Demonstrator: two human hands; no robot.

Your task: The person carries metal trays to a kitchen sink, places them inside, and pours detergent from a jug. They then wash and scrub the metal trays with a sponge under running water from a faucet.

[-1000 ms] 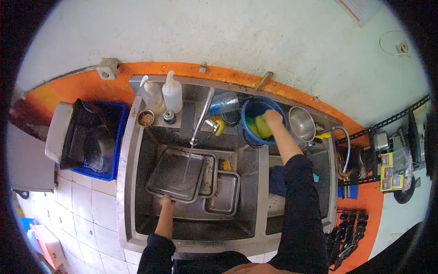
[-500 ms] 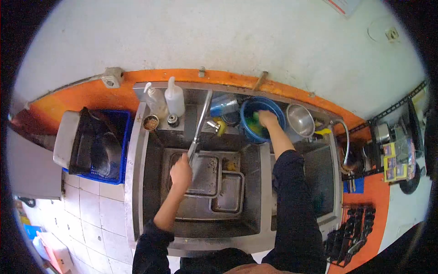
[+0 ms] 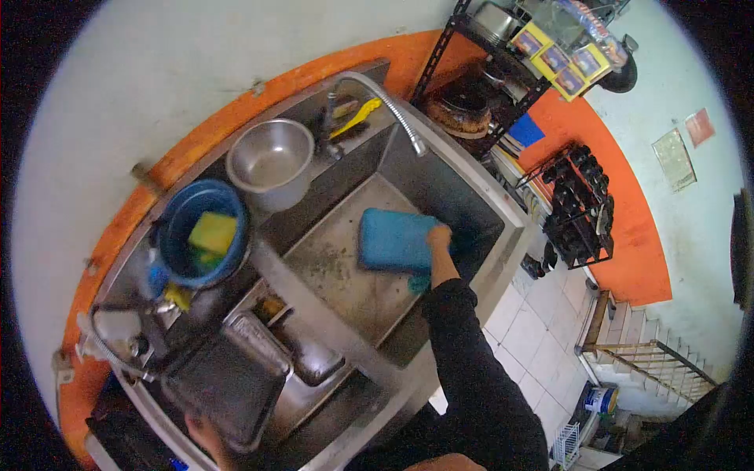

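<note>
Single head-worn camera views the sink (image 3: 334, 235) from above at close range, facing forward and down. Frame is rolled; wide field includes the staircase (image 3: 656, 349).

Left hand (image 3: 204, 432) blurring at dark tray's (image 3: 228, 385) lower edge, grip not showing clearly, forearm running out past bottom of view. Dark tray covering part of paler tray (image 3: 265, 339) behind. Right hand (image 3: 440, 236) clasping blue block (image 3: 397, 239), fingers smearing, masking its right end. Sponge (image 3: 214, 232) hiding some green stuff (image 3: 210, 258). White bottle (image 3: 119, 325) blurring. Print on yellow boxes (image 3: 554, 60) showing too small for reading.
</note>
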